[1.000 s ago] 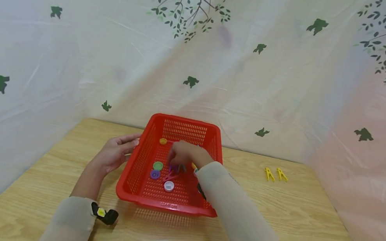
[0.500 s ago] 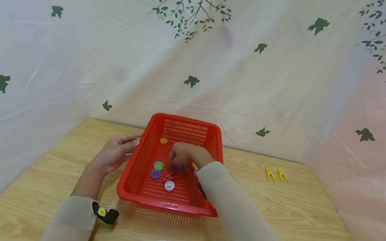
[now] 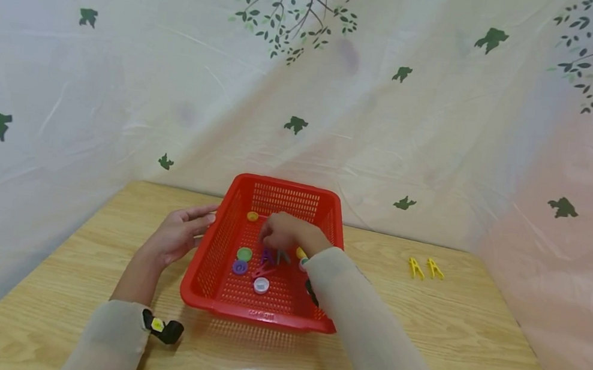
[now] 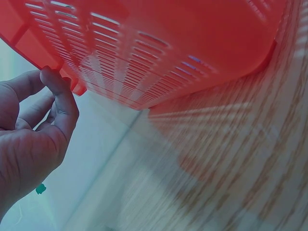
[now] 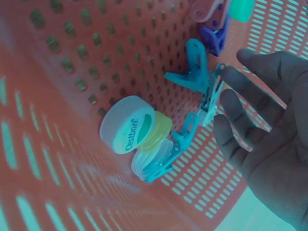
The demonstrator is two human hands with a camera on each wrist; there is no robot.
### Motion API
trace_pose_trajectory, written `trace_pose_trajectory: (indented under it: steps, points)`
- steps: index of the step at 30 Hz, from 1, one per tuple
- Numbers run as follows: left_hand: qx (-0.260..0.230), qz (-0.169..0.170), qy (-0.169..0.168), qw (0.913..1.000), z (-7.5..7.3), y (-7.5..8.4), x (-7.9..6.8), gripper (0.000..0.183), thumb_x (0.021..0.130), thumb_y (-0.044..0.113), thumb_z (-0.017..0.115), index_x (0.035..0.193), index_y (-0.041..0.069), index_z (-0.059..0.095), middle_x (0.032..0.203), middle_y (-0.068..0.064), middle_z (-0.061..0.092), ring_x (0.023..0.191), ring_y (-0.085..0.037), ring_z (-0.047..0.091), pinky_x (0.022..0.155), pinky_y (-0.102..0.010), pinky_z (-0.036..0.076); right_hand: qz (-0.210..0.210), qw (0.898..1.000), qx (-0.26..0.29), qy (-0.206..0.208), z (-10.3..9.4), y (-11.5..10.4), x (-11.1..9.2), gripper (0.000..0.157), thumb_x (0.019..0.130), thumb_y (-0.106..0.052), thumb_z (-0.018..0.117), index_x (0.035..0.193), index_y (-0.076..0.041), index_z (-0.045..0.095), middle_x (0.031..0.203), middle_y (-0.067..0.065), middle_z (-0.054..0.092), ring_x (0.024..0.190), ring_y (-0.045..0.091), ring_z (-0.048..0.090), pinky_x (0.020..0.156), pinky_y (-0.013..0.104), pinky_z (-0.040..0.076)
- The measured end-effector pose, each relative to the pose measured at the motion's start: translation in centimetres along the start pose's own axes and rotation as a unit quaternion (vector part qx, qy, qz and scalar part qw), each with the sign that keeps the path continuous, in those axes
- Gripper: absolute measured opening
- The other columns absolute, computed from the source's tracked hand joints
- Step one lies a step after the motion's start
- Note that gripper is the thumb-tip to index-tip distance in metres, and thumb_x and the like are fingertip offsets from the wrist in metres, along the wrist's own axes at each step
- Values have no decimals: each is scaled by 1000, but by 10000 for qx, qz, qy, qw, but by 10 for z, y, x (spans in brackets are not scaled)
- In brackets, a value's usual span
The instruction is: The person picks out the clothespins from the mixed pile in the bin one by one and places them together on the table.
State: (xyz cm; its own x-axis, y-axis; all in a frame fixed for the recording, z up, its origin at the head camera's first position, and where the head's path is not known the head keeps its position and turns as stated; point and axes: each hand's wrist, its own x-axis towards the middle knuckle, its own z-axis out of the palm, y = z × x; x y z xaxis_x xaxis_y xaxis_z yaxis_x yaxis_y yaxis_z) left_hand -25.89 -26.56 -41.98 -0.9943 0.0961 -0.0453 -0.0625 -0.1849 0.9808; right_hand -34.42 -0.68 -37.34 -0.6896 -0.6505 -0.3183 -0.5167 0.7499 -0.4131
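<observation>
My left hand (image 3: pixel 174 238) holds the left rim of a red plastic basket (image 3: pixel 255 316); its bent fingertips (image 4: pixel 48 76) are at the rim in the left wrist view. Inside the basket, my right hand (image 3: pixel 287 232) has its fingers loosely bent and spread, with nothing visible between them in the right wrist view. Just beside the fingertips lie blue clothespins (image 5: pixel 195 70), a pale clothespin (image 5: pixel 209 103) and a purple clothespin (image 5: pixel 214 41). A pink clothespin (image 3: pixel 263 271) lies nearer the front. A white bottle cap (image 5: pixel 127 124) and a yellow cap (image 5: pixel 158 132) lean together under my right arm.
A green cap (image 3: pixel 244 254), a purple cap (image 3: pixel 239 267), a white cap (image 3: pixel 261 285) and an orange cap (image 3: pixel 252 216) lie on the basket floor. Two yellow clothespins (image 3: pixel 425 268) lie on the wooden table (image 3: pixel 448 339) to the right. A patterned sheet (image 3: pixel 217 110) hangs behind.
My right hand has lifted slightly and shifted toward the back of the basket, exposing more of the purple and dark clothespins. My left hand stays at the rim.
</observation>
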Motion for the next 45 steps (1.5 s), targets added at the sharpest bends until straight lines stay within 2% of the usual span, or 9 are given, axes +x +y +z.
trace_pose_trajectory:
  steps: [3,10,15,24,32,39,45]
  points:
    - [-3,18,-15,10000,-1,0,0,52,103,24,65,150,6,51,131,-6,67,110,-20,70,93,-39,59,-105,9999,-5,76,-4,-2,-2,22,96,-21,74,118,-19,76,103,-4,71,89,17,69,83,32,60]
    - [8,1,-18,10000,-3,0,-1,53,102,26,65,150,7,51,135,-8,65,111,-20,69,94,-38,58,-462,9971,45,-602,-4,-12,-6,15,92,-9,77,105,-15,76,96,3,74,84,25,74,75,38,63]
    - [12,-11,-18,10000,-3,0,-1,53,102,25,65,150,7,51,135,-8,64,111,-20,69,94,-38,58,-419,9951,-69,-893,0,-21,-9,15,88,-6,80,101,-13,75,91,0,71,82,24,71,76,41,63]
    - [11,-9,-17,10000,0,0,1,53,102,25,65,150,8,51,138,-9,63,112,-21,69,94,-39,58,-201,9917,-705,-1059,7,-30,-11,22,83,-12,86,99,-22,74,93,-5,69,86,17,66,80,36,61]
    - [-24,-51,17,10000,1,1,1,49,104,21,63,150,7,51,133,-6,66,109,-19,70,93,-38,59,-305,9891,-1031,-1010,14,-31,-11,25,81,-11,88,95,-25,74,94,-8,67,89,16,64,84,36,60]
    - [-40,-63,36,10000,1,1,2,48,104,19,62,149,6,51,129,-4,68,108,-18,70,93,-37,59,-262,9899,-916,-1048,15,-30,-10,23,83,-10,86,94,-25,72,94,-7,67,88,15,64,82,34,60]
    - [-43,-46,27,10000,1,1,2,48,105,20,61,149,6,51,129,-4,68,107,-18,70,92,-38,59,-510,9904,-776,-1021,13,-26,-9,18,85,-14,85,91,-25,72,92,-6,69,85,15,65,75,28,58]
